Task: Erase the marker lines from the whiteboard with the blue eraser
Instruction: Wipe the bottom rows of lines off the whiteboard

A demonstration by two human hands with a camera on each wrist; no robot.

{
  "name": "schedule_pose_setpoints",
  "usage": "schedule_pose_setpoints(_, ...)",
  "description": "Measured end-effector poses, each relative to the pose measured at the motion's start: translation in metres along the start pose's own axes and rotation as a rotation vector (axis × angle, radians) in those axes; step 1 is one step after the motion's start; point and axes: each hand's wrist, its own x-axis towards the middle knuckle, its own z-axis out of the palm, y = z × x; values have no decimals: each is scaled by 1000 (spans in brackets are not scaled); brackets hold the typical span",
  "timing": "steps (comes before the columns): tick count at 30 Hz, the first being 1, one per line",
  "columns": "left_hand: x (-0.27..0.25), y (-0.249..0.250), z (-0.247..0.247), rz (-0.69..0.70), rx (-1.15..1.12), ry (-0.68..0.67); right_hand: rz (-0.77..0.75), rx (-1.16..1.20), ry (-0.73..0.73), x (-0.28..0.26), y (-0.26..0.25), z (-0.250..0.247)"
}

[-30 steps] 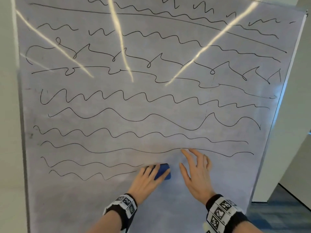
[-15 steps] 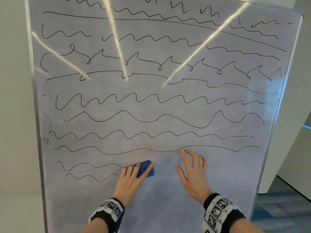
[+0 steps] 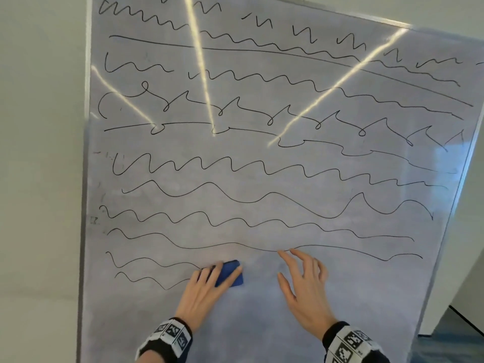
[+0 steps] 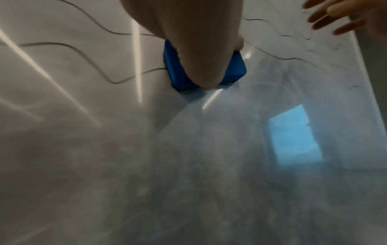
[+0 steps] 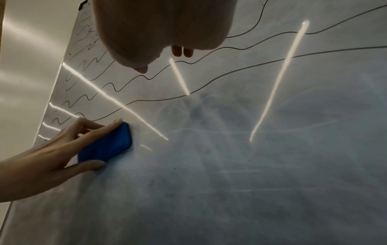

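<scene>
A whiteboard [image 3: 262, 323] fills the head view, crossed by many wavy black marker lines [image 3: 235, 195]. Low on the board my left hand [image 3: 207, 289] grips the blue eraser [image 3: 230, 275] and holds it flat against the surface, at the right ends of the two lowest lines [image 3: 146, 280]. In the right wrist view the thumb sits under the eraser [image 5: 106, 145] and the fingers over its top. The left wrist view has the eraser [image 4: 236, 69] partly under the hand. My right hand [image 3: 301, 281] is to the right of the eraser, fingers spread, fingertips at a marker line.
The board's lower part is smeared grey, with no lines right of the eraser. Its metal frame [image 3: 83, 231] runs down the left, beside a pale wall [image 3: 39, 179]. Past the right frame [image 3: 445, 231] stand a white wall and blue-grey floor [image 3: 458, 344].
My left hand has slid the eraser leftward along the two lowest lines, which are now shorter on their right side. The right hand stays put on the board. The head view has shifted.
</scene>
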Motion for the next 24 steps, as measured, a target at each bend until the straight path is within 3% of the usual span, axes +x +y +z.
schedule_pose_setpoints(4, -25, -24, 0, -137, -5, -40, -22, 23, -10, 5, 4, 1)
schedule_pose_setpoints(8, -17, -11, 2, -139, -8, -41, -78, 60, -15, 10, 5, -1)
schedule_pose_setpoints(14, 4, 7, -4, 214, 37, -149, -139, 61, 5, 22, -15, -2)
schedule_pose_setpoints(17, 5, -10, -6, 297, 53, -136, -114, 46, 28, 31, -26, 1)
schedule_pose_setpoints(24, -35, -99, -9, 24, 23, 11, -58, 23, 43, 35, -63, 16)
